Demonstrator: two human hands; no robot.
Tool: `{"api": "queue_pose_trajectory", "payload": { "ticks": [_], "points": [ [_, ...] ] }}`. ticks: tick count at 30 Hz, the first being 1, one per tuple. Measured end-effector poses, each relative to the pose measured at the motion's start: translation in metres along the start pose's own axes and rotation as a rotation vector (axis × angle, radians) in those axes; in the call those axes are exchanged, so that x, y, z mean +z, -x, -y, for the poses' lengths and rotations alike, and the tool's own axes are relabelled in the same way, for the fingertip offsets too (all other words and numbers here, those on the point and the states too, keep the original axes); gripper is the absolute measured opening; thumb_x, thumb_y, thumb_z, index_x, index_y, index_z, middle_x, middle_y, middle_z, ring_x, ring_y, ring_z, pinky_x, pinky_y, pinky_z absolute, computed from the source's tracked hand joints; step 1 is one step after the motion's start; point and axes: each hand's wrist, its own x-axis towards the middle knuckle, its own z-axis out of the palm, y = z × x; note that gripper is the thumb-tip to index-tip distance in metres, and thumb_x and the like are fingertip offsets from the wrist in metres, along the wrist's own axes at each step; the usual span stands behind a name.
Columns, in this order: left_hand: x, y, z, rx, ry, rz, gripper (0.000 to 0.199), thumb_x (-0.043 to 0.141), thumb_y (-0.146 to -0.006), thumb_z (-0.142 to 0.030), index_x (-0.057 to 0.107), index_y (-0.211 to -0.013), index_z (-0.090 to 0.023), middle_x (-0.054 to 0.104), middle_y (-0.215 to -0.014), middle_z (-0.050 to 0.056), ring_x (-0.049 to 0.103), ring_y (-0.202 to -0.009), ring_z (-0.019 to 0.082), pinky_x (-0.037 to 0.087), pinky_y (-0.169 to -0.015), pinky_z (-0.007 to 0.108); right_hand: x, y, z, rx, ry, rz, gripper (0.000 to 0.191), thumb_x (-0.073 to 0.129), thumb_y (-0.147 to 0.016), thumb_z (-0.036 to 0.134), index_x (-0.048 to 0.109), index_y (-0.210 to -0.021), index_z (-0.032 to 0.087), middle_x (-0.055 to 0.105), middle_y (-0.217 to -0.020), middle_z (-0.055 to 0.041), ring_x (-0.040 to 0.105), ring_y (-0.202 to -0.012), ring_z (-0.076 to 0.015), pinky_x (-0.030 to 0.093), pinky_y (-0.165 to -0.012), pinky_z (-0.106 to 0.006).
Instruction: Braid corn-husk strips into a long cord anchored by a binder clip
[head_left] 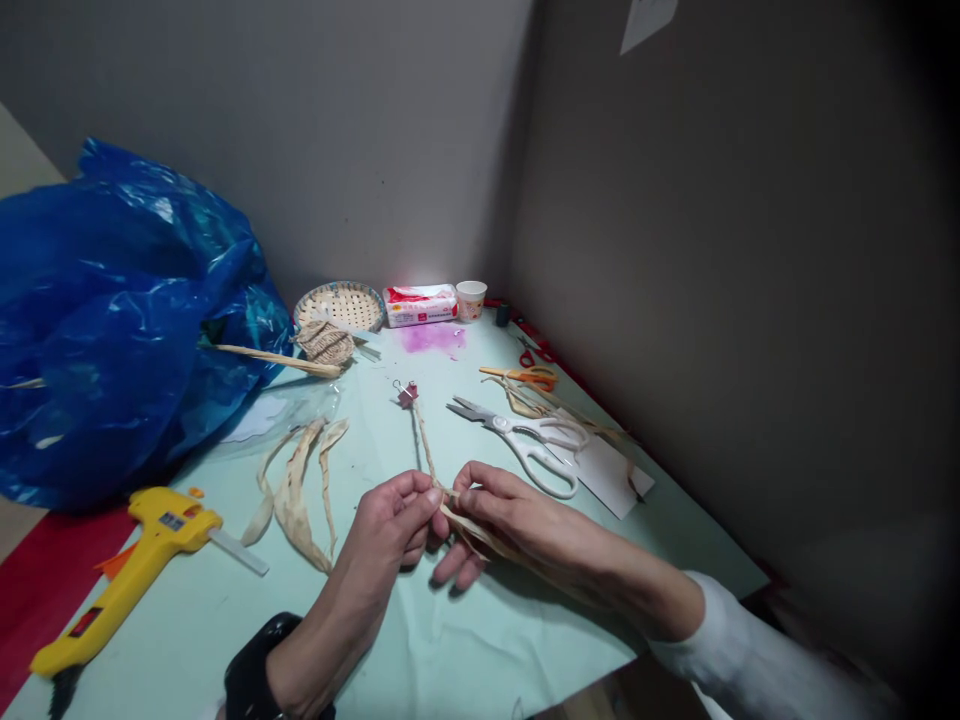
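Note:
A thin braided cord of dry husk strips (425, 440) runs from a dark red binder clip (407, 394) down to my hands. My left hand (401, 515) pinches the cord's near end between thumb and forefinger. My right hand (495, 505) is closed on a strand just to the right, its lower fingers curled loosely beneath. Loose husk strips (480, 533) trail from the pinch under my right hand and forearm. White-handled scissors (525, 440) lie open beyond my right hand. Several pale husk pieces (296, 495) lie left of my left hand.
A yellow glue gun (142, 575) lies at the left, below a big blue plastic bag (135, 330). At the back stand a woven basket (341, 305), a tissue pack (420, 305) and a paper cup (471, 300). Orange scissors (525, 376) and a white card (607, 475) lie along the right edge.

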Motion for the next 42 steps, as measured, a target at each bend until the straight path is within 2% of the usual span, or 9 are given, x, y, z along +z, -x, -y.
{"api": "queue_pose_trajectory", "payload": {
  "ticks": [2, 5, 7, 9, 12, 16, 21, 31, 42],
  "points": [
    [0.000, 0.000, 0.000, 0.007, -0.030, 0.006, 0.022, 0.059, -0.085, -0.033, 0.049, -0.076, -0.016, 0.058, -0.054, -0.003, 0.028, -0.041, 0.002, 0.012, -0.042, 0.020, 0.004, 0.002, 0.001, 0.037, 0.001, -0.025, 0.014, 0.046, -0.093, 0.030, 0.039, -0.087, 0.020, 0.061, -0.073, 0.0008, 0.050, -0.044, -0.0057, 0.034, -0.040, -0.015],
    [0.001, 0.001, -0.001, 0.029, -0.048, -0.001, 0.022, 0.058, -0.086, -0.034, 0.047, -0.077, -0.017, 0.061, -0.055, -0.001, 0.023, -0.041, 0.003, 0.011, -0.042, 0.021, 0.008, 0.003, 0.003, 0.032, 0.021, -0.113, 0.010, 0.046, -0.092, 0.024, 0.040, -0.084, 0.020, 0.050, -0.063, 0.0061, 0.026, -0.041, -0.0031, 0.014, -0.037, -0.015],
    [0.002, 0.001, -0.001, 0.024, -0.033, -0.025, 0.022, 0.060, -0.084, -0.033, 0.047, -0.076, -0.017, 0.058, -0.056, -0.003, 0.021, -0.041, 0.003, 0.010, -0.042, 0.021, 0.010, 0.005, 0.003, -0.018, 0.110, -0.155, 0.012, 0.046, -0.093, 0.026, 0.042, -0.084, 0.020, 0.041, -0.059, 0.0081, 0.023, -0.043, -0.0051, 0.016, -0.039, -0.018],
    [0.003, 0.001, 0.000, 0.016, -0.014, -0.027, 0.022, 0.061, -0.083, -0.032, 0.047, -0.076, -0.017, 0.056, -0.057, -0.004, 0.019, -0.041, 0.002, 0.008, -0.042, 0.022, 0.011, 0.007, -0.001, -0.133, 0.352, -0.216, 0.016, 0.044, -0.095, 0.030, 0.046, -0.083, 0.019, 0.042, -0.061, 0.0065, 0.030, -0.048, -0.0071, 0.025, -0.044, -0.019],
    [0.003, 0.001, 0.001, 0.008, 0.019, -0.018, 0.021, 0.062, -0.082, -0.032, 0.048, -0.076, -0.017, 0.047, -0.055, -0.007, 0.017, -0.043, 0.003, 0.007, -0.043, 0.022, 0.013, 0.011, -0.010, -0.397, 0.893, -0.319, 0.016, 0.041, -0.095, 0.021, 0.053, -0.085, 0.018, 0.055, -0.074, 0.0005, 0.045, -0.063, -0.0104, 0.035, -0.059, -0.023],
    [0.001, 0.002, 0.005, 0.016, 0.066, -0.014, 0.021, 0.061, -0.084, -0.033, 0.050, -0.076, -0.017, 0.028, -0.054, -0.011, 0.016, -0.046, 0.005, 0.009, -0.044, 0.023, 0.015, 0.018, -0.022, -0.674, 1.566, -0.338, 0.022, 0.040, -0.087, 0.004, 0.056, -0.097, 0.014, 0.057, -0.073, -0.0023, 0.045, -0.059, -0.0141, 0.032, -0.053, -0.027],
    [-0.001, 0.006, 0.007, 0.045, 0.078, 0.008, 0.020, 0.059, -0.087, -0.032, 0.052, -0.074, -0.017, 0.038, -0.055, -0.007, 0.026, -0.050, 0.006, 0.020, -0.048, 0.022, 0.022, 0.022, -0.031, -0.842, 2.064, -0.308, 0.019, 0.046, -0.084, 0.001, 0.057, -0.095, 0.011, 0.059, -0.079, -0.0066, 0.050, -0.066, -0.0193, 0.035, -0.051, -0.031],
    [0.004, 0.006, 0.001, 0.013, 0.163, -0.016, 0.016, 0.060, -0.084, -0.025, 0.053, -0.073, -0.017, 0.045, -0.055, -0.006, 0.035, -0.049, 0.006, 0.028, -0.048, 0.017, 0.038, 0.025, -0.028, -0.737, 2.338, -0.188, 0.034, 0.047, -0.079, 0.008, 0.060, -0.110, 0.004, 0.062, -0.093, -0.0152, 0.055, -0.074, -0.0244, 0.041, -0.050, -0.034],
    [0.007, 0.003, 0.009, 0.042, 0.094, -0.165, 0.022, 0.067, -0.077, -0.033, 0.051, -0.073, -0.019, 0.042, -0.055, -0.009, 0.033, -0.047, 0.005, 0.025, -0.045, 0.017, 0.043, 0.022, -0.023, -0.798, 2.286, -0.150, 0.024, 0.052, -0.077, 0.010, 0.065, -0.097, 0.006, 0.062, -0.080, -0.0121, 0.052, -0.062, -0.0216, 0.038, -0.044, -0.033]
  ]
}}
